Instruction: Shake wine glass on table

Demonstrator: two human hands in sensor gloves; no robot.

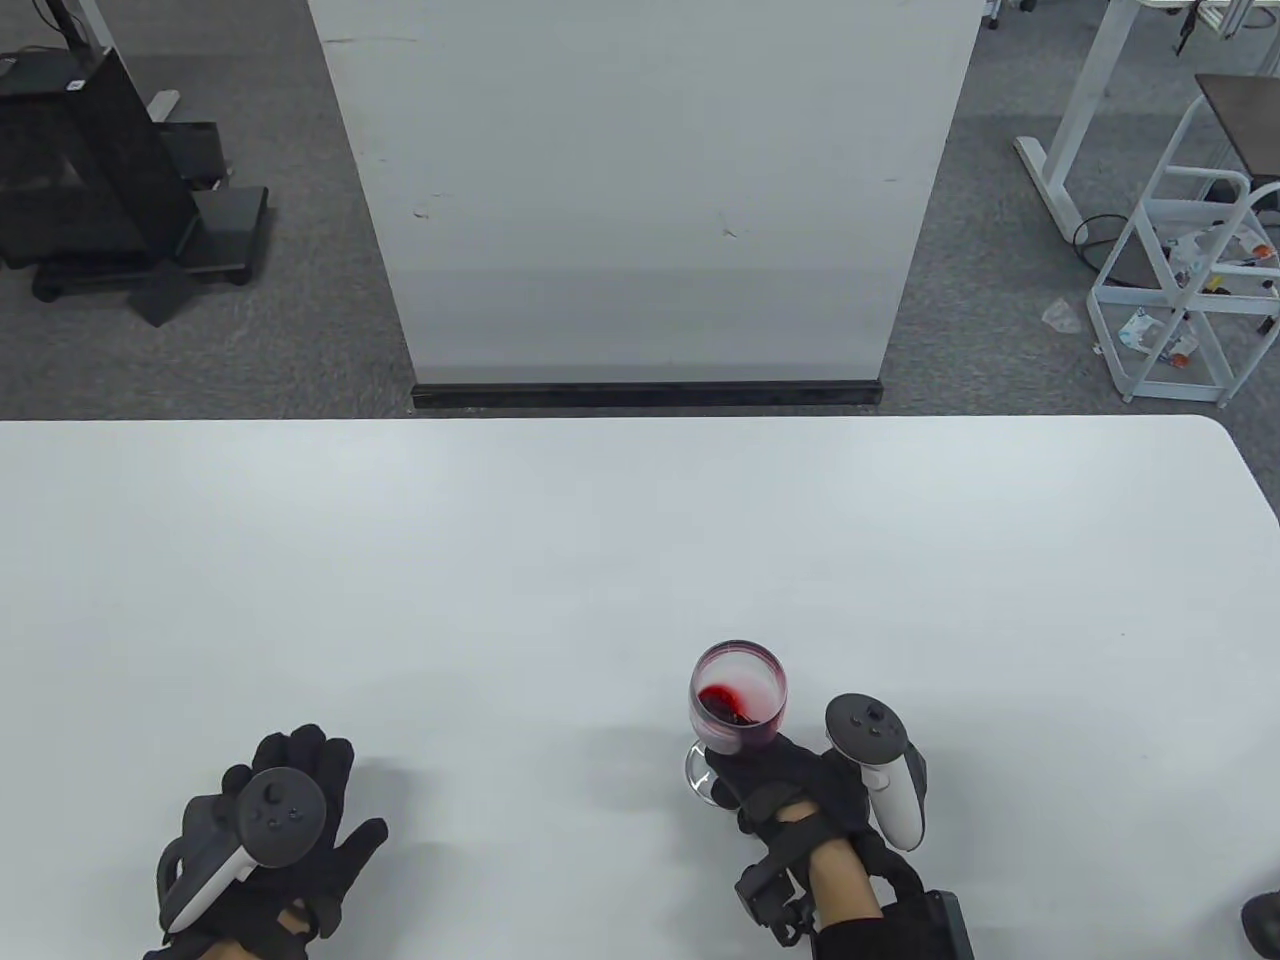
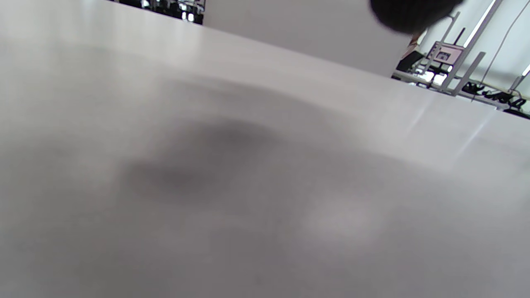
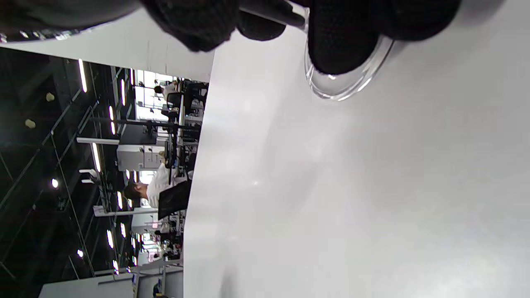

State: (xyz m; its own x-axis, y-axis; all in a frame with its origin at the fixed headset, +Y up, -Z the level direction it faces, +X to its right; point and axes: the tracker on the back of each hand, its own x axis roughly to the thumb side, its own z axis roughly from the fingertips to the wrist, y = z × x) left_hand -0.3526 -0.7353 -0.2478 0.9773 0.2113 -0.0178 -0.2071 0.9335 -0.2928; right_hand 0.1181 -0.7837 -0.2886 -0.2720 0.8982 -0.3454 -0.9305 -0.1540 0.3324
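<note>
A wine glass (image 1: pixel 738 700) with a little red wine in the bowl stands near the front of the white table (image 1: pixel 600 560), right of centre. My right hand (image 1: pixel 790 785) grips it low on the bowl and stem, with the round foot (image 1: pixel 697 778) showing at the left of the fingers. In the right wrist view the gloved fingers (image 3: pixel 339 37) cover the stem above the clear foot (image 3: pixel 343 87), which sits on the table. My left hand (image 1: pixel 285 820) rests flat on the table at the front left, holding nothing. The left wrist view shows only bare tabletop (image 2: pixel 248 165).
A white upright panel (image 1: pixel 640 190) stands behind the table's far edge. A black equipment stand (image 1: pixel 110 190) is on the floor at the back left and a white wire rack (image 1: pixel 1190 260) at the back right. The table's right corner (image 1: pixel 1225 440) is rounded.
</note>
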